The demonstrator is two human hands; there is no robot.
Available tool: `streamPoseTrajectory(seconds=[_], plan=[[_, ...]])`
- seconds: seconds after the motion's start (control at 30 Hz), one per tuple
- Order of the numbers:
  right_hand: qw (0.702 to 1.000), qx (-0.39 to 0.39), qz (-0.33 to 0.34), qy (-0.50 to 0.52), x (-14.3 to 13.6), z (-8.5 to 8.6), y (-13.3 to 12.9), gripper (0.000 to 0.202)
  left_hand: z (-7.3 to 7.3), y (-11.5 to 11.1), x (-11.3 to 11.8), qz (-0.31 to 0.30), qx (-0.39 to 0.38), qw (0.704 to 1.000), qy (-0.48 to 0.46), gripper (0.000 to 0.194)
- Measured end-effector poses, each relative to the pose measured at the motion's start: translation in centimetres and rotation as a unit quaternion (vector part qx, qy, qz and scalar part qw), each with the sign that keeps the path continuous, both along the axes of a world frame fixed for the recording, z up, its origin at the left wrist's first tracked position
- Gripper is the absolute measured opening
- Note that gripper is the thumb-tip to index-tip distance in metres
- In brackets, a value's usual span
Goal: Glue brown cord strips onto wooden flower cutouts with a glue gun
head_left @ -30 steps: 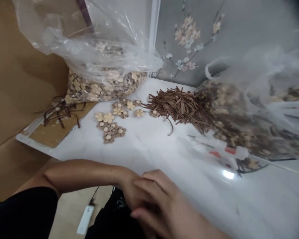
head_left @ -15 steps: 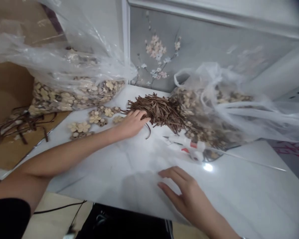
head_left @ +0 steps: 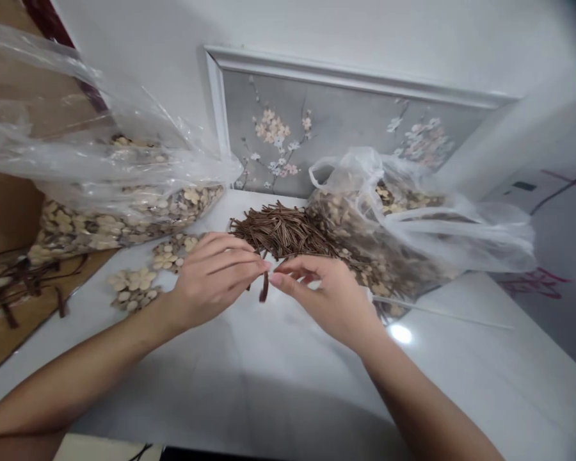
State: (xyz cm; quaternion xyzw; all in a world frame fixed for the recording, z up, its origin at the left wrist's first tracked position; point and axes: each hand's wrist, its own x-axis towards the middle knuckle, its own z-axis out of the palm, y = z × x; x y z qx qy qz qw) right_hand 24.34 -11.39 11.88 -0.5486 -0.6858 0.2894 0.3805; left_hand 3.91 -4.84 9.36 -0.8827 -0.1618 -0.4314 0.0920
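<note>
My left hand [head_left: 216, 272] is closed in a pinch above the white table, with thin brown curved sticks [head_left: 264, 289] hanging from its fingertips. Facing it, my right hand [head_left: 329, 298] has its thumb and fingers drawn together right beside those sticks; whatever lies between its fingertips is hidden. Just behind both hands is a heap of slender brown sticks [head_left: 283, 232]. Pale wooden flower-shaped pieces [head_left: 132, 285] lie in a small group left of my left wrist, with more flower pieces [head_left: 170, 251] partly behind that hand.
A clear plastic bag [head_left: 125, 221] full of wooden flower pieces stands at the left. Another translucent bag [head_left: 388, 218] of pieces sits at the right. A thin pale rod [head_left: 441, 312] lies across the white table [head_left: 249, 397]. Longer dark strips [head_left: 9, 307] rest on cardboard at far left.
My left hand has come away from the stick heap with brown sticks in its fingers. My right hand has moved up and inward to meet it. The view has shifted.
</note>
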Motion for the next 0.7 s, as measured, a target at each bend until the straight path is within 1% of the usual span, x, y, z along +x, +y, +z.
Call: streamPoseTrajectory(seconds=[0.07,0.13,0.17,0.23,0.33,0.43,0.5,0.7], plan=[[0.997,-0.038,0.039,0.046,-0.4,0.2,0.5,0.017,0.7,-0.5,0.1,0.023,-0.022,0.999,-0.017,0.014],[0.994,-0.057,0.049,0.08,-0.8,0.0,0.8,0.017,0.9,-0.6,0.1,0.035,-0.045,0.998,-0.025,0.01],[0.992,-0.066,0.05,0.093,-0.9,-0.3,0.9,0.016,0.9,-0.7,0.1,0.033,-0.059,0.997,-0.028,0.009],[0.988,-0.077,0.05,0.121,-1.0,-0.8,1.1,0.015,0.8,-0.7,0.1,0.006,-0.086,0.996,-0.034,0.009],[0.985,-0.066,0.044,0.151,-0.9,-1.4,1.3,0.015,0.7,-0.8,0.1,-0.033,-0.123,0.991,-0.039,0.011],[0.985,-0.053,0.032,0.163,-0.8,-1.7,1.5,0.016,0.6,-0.9,0.3,-0.017,-0.157,0.986,-0.055,0.012],[0.984,-0.055,0.029,0.168,-0.8,-1.8,1.5,0.018,0.6,-0.9,0.4,-0.009,-0.163,0.985,-0.056,0.01],[0.977,-0.036,0.048,0.205,-1.0,-2.3,1.7,0.013,0.6,-0.8,0.5,-0.022,-0.191,0.98,-0.043,0.007]])
